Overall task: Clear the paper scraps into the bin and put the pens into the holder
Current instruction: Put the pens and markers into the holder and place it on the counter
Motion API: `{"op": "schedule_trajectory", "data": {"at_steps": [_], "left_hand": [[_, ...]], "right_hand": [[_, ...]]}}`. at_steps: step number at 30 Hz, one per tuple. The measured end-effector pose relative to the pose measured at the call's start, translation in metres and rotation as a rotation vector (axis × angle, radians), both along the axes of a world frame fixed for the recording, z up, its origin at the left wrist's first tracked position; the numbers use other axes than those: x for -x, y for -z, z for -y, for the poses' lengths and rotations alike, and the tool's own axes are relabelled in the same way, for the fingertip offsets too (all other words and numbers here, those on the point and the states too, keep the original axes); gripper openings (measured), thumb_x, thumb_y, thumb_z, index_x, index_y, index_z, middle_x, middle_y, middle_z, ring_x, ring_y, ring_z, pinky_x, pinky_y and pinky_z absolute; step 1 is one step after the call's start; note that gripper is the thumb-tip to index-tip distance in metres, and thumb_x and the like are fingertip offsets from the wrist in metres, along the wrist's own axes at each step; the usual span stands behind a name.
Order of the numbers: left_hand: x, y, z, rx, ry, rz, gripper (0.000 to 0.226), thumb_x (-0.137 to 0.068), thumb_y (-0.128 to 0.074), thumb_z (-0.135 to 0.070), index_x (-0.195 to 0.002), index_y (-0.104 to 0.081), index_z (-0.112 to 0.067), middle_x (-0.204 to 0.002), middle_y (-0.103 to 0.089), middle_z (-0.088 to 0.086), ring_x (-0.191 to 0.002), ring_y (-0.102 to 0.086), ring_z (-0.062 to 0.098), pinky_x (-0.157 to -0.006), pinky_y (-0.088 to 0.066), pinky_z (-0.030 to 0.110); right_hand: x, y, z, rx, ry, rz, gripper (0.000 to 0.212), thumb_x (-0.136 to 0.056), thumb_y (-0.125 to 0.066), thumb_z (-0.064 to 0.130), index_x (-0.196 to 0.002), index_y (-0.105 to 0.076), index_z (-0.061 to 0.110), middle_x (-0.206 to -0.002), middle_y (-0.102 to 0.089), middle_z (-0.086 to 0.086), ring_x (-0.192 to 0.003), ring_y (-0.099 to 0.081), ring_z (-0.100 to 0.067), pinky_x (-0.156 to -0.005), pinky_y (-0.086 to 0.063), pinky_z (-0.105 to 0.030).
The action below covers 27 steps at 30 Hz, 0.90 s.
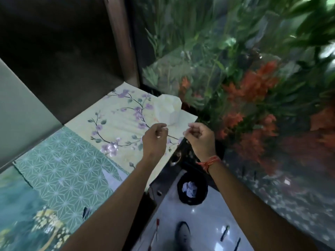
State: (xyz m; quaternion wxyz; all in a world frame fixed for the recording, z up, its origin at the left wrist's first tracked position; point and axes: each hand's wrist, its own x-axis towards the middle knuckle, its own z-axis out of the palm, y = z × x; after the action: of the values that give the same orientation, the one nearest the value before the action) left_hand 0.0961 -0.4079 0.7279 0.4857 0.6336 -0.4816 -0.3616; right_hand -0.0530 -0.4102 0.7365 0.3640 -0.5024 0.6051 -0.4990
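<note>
My left hand (155, 135) and my right hand (198, 137) hover side by side over the table's right edge. Both have curled fingers, and I see nothing held in either. Just beyond them a crumpled white paper (167, 109) lies on the floral table cover (116, 115). Below, on the floor, a black bin (192, 198) holds a crumpled pale scrap (189, 189). A red pen (157, 230) and two dark pens (224, 232) (237, 243) lie on the white floor. Another dark pen (86, 212) rests on the green patterned sheet. No pen holder is in view.
A glass tank with green and orange plants (253, 84) stands to the right of the table. A dark cabinet wall (59, 51) closes the back left. My shoe (183, 234) stands on the glossy floor between the pens. Patterned sheets (59, 171) cover the near table.
</note>
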Motion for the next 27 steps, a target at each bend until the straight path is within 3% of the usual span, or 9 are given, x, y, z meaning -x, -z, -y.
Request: {"op": "schedule_trajectory", "data": {"at_steps": [3,5,8,11,13,16,19,27], "left_hand": [[-0.013,0.008,0.067,-0.046,-0.049,0.118,0.027,-0.092,-0.06,-0.023,-0.117,-0.063,-0.013,-0.104,-0.067,0.006,-0.09,-0.061,0.018,-0.08,-0.049,0.028],[-0.019,0.018,0.105,-0.104,-0.106,0.123,0.03,-0.091,-0.061,-0.025,-0.12,-0.061,-0.015,-0.115,-0.065,0.007,-0.095,-0.062,0.021,-0.086,-0.052,0.035],[-0.022,0.035,0.144,-0.155,-0.167,0.116,0.032,-0.091,-0.06,-0.024,-0.123,-0.059,-0.017,-0.122,-0.062,0.007,-0.098,-0.062,0.02,-0.091,-0.053,0.039],[-0.021,0.047,0.164,-0.17,-0.192,0.091,0.032,-0.091,-0.059,-0.023,-0.123,-0.059,-0.018,-0.125,-0.061,0.007,-0.106,-0.062,0.023,-0.095,-0.051,0.038],[-0.02,0.053,0.167,-0.174,-0.182,0.088,0.033,-0.092,-0.059,-0.021,-0.125,-0.058,-0.015,-0.127,-0.061,0.007,-0.111,-0.06,0.023,-0.097,-0.05,0.036],[-0.021,0.06,0.16,-0.187,-0.165,0.101,0.033,-0.092,-0.058,-0.021,-0.125,-0.058,-0.014,-0.128,-0.06,0.007,-0.114,-0.059,0.024,-0.098,-0.05,0.037],[-0.024,0.063,0.146,-0.187,-0.167,0.102,0.031,-0.092,-0.057,-0.02,-0.123,-0.058,-0.015,-0.126,-0.06,0.007,-0.112,-0.059,0.024,-0.096,-0.051,0.038],[-0.003,0.069,0.031,-0.102,-0.117,-0.07,0.028,-0.094,-0.056,-0.019,-0.122,-0.06,-0.015,-0.12,-0.063,0.003,-0.104,-0.062,0.019,-0.082,-0.049,0.02]], "right_hand": [[-0.014,0.012,0.078,-0.011,-0.127,-0.207,0.039,-0.074,-0.077,0.014,-0.11,-0.061,0.01,-0.093,-0.062,-0.005,-0.083,-0.06,-0.019,-0.08,-0.053,-0.031],[-0.024,0.025,0.128,-0.001,-0.243,-0.448,0.054,-0.073,-0.078,0.024,-0.121,-0.055,0.012,-0.112,-0.056,-0.01,-0.102,-0.055,-0.025,-0.092,-0.049,-0.038],[-0.033,0.049,0.186,-0.062,-0.319,-0.815,0.076,-0.071,-0.077,0.041,-0.135,-0.042,0.02,-0.142,-0.032,-0.017,-0.131,-0.032,-0.037,-0.101,-0.043,-0.048],[-0.035,0.068,0.221,-0.196,-0.374,-0.973,0.084,-0.068,-0.078,0.047,-0.137,-0.037,0.025,-0.157,-0.004,-0.02,-0.143,-0.006,-0.044,-0.105,-0.037,-0.057],[-0.036,0.08,0.231,-0.236,-0.384,-0.956,0.078,-0.069,-0.079,0.043,-0.134,-0.042,0.023,-0.157,0.001,-0.021,-0.143,-0.005,-0.047,-0.105,-0.038,-0.056],[-0.036,0.089,0.231,-0.129,-0.347,-0.884,0.069,-0.068,-0.082,0.039,-0.125,-0.05,0.016,-0.151,-0.01,-0.022,-0.131,-0.028,-0.046,-0.101,-0.045,-0.048],[-0.031,0.085,0.212,-0.091,-0.306,-0.794,0.07,-0.066,-0.083,0.04,-0.124,-0.053,0.016,-0.145,-0.02,-0.02,-0.122,-0.038,-0.042,-0.1,-0.045,-0.043],[0.001,0.081,0.054,-0.008,-0.171,-0.634,0.062,-0.058,-0.087,0.041,-0.109,-0.061,0.017,-0.15,-0.022,-0.019,-0.136,-0.03,-0.035,-0.112,-0.033,-0.034]]}}
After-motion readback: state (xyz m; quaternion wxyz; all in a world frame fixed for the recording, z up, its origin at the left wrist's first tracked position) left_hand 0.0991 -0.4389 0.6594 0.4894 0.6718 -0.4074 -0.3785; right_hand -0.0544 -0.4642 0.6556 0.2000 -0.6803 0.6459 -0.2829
